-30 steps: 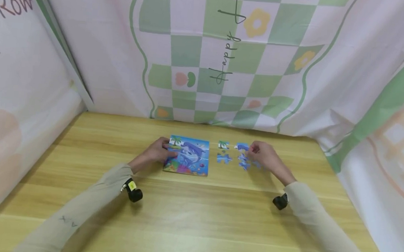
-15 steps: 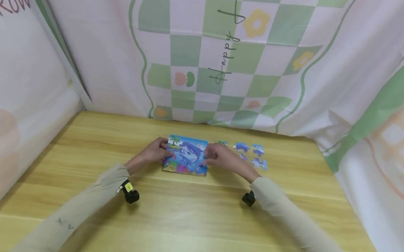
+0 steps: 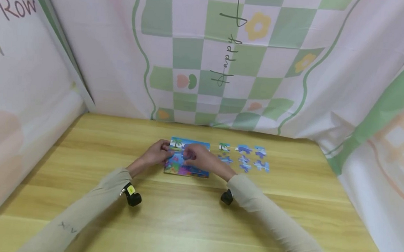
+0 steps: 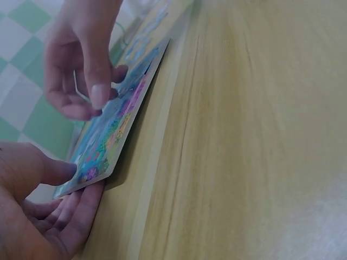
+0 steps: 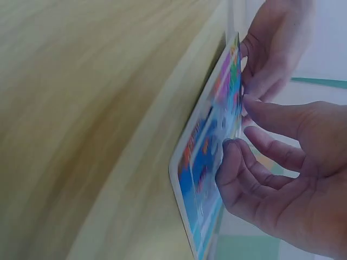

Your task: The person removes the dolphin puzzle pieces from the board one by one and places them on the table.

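Note:
My left hand (image 3: 158, 153) grips the left edge of a flat jigsaw board (image 3: 186, 171) with a dolphin and sea picture. In the left wrist view its thumb lies on the picture and its fingers reach under the board (image 4: 116, 132), which is tilted up at that edge. My right hand (image 3: 201, 158) is over the middle of the board and hides much of the dolphin. In the right wrist view the fingers (image 5: 233, 157) are loosely bent close above the picture, the thumb apart from them, with nothing showing between.
Several loose jigsaw pieces lie in two rows right of the board, among them a palm tree piece (image 3: 224, 147) and a blue dolphin piece (image 3: 244, 149). The wooden table (image 3: 181, 218) ends at a checkered curtain (image 3: 221, 57) behind.
My right hand has moved left from the loose pieces to over the middle of the board, uncovering the pieces at the right. My left hand keeps its grip on the board's edge.

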`<state>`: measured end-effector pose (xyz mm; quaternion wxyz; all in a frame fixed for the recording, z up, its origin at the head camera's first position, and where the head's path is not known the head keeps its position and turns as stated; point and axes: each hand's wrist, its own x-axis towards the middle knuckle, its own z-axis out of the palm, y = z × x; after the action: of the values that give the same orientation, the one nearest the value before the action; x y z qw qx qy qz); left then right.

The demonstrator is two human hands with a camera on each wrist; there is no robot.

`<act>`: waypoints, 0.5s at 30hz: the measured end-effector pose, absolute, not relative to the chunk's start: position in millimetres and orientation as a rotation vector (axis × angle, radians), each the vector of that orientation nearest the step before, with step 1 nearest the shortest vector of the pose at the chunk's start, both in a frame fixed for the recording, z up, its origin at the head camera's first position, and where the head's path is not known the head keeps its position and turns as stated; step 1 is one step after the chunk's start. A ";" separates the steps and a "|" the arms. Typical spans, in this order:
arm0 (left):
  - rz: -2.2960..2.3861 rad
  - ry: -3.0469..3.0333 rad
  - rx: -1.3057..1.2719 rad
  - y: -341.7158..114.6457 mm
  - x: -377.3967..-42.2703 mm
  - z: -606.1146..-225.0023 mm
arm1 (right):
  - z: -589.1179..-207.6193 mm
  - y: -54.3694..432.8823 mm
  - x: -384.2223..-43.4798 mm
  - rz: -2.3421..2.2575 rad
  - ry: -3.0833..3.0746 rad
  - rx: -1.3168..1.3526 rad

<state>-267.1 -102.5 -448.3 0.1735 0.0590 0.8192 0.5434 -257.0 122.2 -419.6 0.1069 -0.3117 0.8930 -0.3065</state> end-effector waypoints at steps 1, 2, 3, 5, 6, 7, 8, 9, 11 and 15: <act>1.547 2.324 0.171 -102.5 -267.1 -448.7 | -421.0 120.3 -257.6 -0.907 2.626 -0.922; 1.552 2.324 0.173 -102.5 -267.4 -449.3 | -421.8 118.4 -258.0 -0.915 2.618 -0.919; 1.555 2.327 0.176 -102.4 -267.6 -450.0 | -422.4 116.5 -258.2 -0.918 2.613 -0.910; 1.557 2.332 0.187 -102.3 -267.5 -450.8 | -423.3 112.7 -258.1 -0.924 2.608 -0.890; 1.556 2.335 0.193 -102.3 -267.6 -451.4 | -423.5 110.6 -257.8 -0.929 2.606 -0.885; 1.552 2.340 0.199 -102.4 -267.5 -451.6 | -423.8 108.5 -257.5 -0.927 2.608 -0.883; 1.551 2.343 0.201 -102.5 -267.4 -451.8 | -423.9 106.5 -257.0 -0.919 2.612 -0.882; 1.548 2.348 0.202 -102.5 -267.3 -451.8 | -424.7 104.9 -256.7 -0.903 2.621 -0.887; 1.544 2.355 0.206 -102.7 -267.1 -451.7 | -426.2 101.7 -255.8 -0.869 2.641 -0.879; 1.557 2.347 0.203 -103.2 -266.7 -452.4 | -429.8 96.8 -254.5 -0.800 2.685 -0.850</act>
<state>-266.7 -103.2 -452.4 0.1583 0.0709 0.8206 0.5445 -254.5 96.8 -429.8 0.1066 -0.2886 0.9119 -0.2717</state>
